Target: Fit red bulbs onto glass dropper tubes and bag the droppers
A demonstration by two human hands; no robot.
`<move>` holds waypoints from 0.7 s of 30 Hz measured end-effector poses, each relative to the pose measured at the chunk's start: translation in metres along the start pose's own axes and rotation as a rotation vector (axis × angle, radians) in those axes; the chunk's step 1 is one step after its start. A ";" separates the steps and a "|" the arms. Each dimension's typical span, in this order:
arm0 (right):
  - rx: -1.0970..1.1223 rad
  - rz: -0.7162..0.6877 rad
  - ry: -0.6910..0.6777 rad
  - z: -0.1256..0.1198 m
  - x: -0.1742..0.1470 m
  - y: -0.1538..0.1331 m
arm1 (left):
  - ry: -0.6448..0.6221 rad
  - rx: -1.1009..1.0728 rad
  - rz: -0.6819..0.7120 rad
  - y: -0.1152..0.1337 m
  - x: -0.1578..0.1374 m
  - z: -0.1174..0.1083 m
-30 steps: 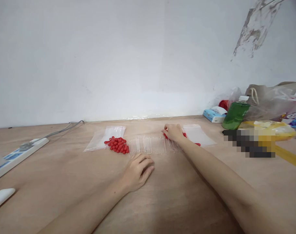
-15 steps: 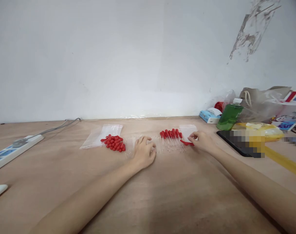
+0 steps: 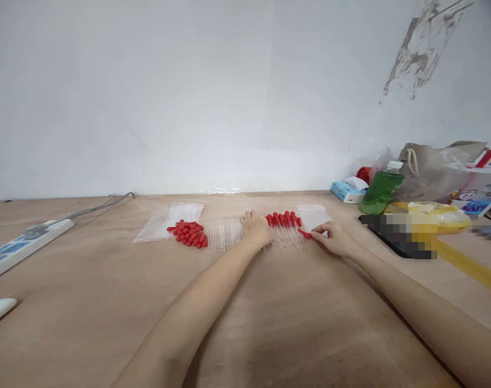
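My right hand pinches a red rubber dropper bulb between thumb and fingers, low over the table at the right end of a row. That row is made of droppers, clear thin tubes topped with red bulbs. My left hand lies just left of them with curled fingers; its fingertips and anything in them are hidden. Left of this hand, bare clear tubes lie side by side. A heap of loose red bulbs sits beyond them, partly on a clear plastic bag.
Another plastic bag lies behind my right hand. To the right are a dark phone-like slab, a green bottle, a tissue pack and a yellow package. A power strip with a grey cable stands left.
My left hand has shifted right across the bare tubes, up to the row of droppers, uncovering tubes on its left. My right hand keeps the red bulb, its fingers now stretched more to the left.
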State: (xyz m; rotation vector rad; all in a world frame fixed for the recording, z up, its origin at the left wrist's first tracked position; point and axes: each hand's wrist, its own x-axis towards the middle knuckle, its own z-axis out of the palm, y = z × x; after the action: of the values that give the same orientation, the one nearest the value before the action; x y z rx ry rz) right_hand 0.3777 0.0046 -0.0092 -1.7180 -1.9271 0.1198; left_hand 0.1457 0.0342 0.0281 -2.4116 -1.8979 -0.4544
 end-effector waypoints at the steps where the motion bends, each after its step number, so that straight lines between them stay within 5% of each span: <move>1: -0.003 -0.010 -0.015 0.000 -0.001 -0.001 | -0.018 0.017 -0.026 0.003 0.002 -0.001; 13: 0.021 0.045 0.009 0.005 -0.006 -0.008 | -0.147 0.015 -0.231 0.020 0.015 -0.008; 17: 0.034 0.074 0.046 0.005 -0.007 -0.006 | -0.132 -0.066 -0.185 -0.001 0.005 -0.034; 21: 0.073 0.090 0.127 0.001 -0.008 -0.011 | -0.105 -0.133 0.006 -0.044 -0.033 -0.060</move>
State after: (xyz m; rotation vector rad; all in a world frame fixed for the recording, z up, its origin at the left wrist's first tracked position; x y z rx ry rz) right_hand 0.3674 -0.0044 -0.0080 -1.7214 -1.7341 0.1101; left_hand 0.0845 0.0013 0.0704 -2.5718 -1.9608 -0.4770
